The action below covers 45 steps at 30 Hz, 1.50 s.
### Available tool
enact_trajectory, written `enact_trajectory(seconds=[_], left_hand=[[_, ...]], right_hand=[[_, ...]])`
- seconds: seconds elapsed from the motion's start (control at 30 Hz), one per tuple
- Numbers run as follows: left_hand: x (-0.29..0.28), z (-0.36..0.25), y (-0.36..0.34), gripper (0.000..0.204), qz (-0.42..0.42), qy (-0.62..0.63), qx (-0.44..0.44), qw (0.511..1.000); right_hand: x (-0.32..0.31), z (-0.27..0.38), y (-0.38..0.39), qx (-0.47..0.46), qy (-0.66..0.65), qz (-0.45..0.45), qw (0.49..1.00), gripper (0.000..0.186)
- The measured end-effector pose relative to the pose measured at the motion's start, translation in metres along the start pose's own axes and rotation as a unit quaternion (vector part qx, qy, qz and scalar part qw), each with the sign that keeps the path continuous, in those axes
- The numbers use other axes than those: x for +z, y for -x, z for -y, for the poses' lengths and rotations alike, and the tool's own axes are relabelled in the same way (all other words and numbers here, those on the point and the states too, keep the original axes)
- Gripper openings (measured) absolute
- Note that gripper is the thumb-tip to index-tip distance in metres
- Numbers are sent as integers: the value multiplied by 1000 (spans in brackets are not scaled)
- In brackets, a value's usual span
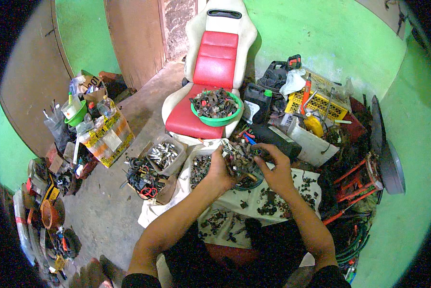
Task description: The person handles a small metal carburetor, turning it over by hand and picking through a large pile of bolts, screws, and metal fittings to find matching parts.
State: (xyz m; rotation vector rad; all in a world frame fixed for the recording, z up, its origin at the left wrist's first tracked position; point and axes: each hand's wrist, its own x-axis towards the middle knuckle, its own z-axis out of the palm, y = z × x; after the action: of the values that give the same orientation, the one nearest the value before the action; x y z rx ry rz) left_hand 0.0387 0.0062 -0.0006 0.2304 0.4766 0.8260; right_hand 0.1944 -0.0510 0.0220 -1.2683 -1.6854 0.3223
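My left hand (219, 172) is closed around the left side of a tangled clump of small dark metal parts (240, 157), thumb pointing up. At the clump's right edge, my right hand (277, 170) has its thumb and fingers curled together; what lies between them is too small to make out. The clump is held above a round clear container (255, 183), mostly hidden by it and my hands. Left of my left hand stands a white tray of small dark fasteners (199, 168). Sorted black and brown small parts (271, 204) lie on a pale cloth (297, 178) below my right hand.
A red and white car seat (218, 57) ahead carries a green basin (220, 121) of metal parts. Left are a box of silver sockets (163, 156) and black cables (146, 176). A yellow crate (330, 103), dark jerrycan (257, 102) and red metal frame (357, 180) crowd the right.
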Motion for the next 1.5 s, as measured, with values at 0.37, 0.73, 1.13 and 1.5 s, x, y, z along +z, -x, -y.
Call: enact_trajectory(seconds=[0.37, 0.73, 1.13, 1.5], left_hand=[[28, -3, 36, 51, 25, 1, 85, 996], [26, -6, 32, 44, 9, 42, 129, 991], [25, -19, 41, 43, 50, 78, 117, 989], [32, -18, 55, 48, -33, 5, 102, 994]], right_hand=[[2, 39, 10, -142, 25, -9, 989, 39], [20, 35, 4, -119, -35, -43, 991, 18], [31, 31, 0, -125, -71, -69, 987, 13], [21, 31, 2, -94, -43, -36, 994, 13]])
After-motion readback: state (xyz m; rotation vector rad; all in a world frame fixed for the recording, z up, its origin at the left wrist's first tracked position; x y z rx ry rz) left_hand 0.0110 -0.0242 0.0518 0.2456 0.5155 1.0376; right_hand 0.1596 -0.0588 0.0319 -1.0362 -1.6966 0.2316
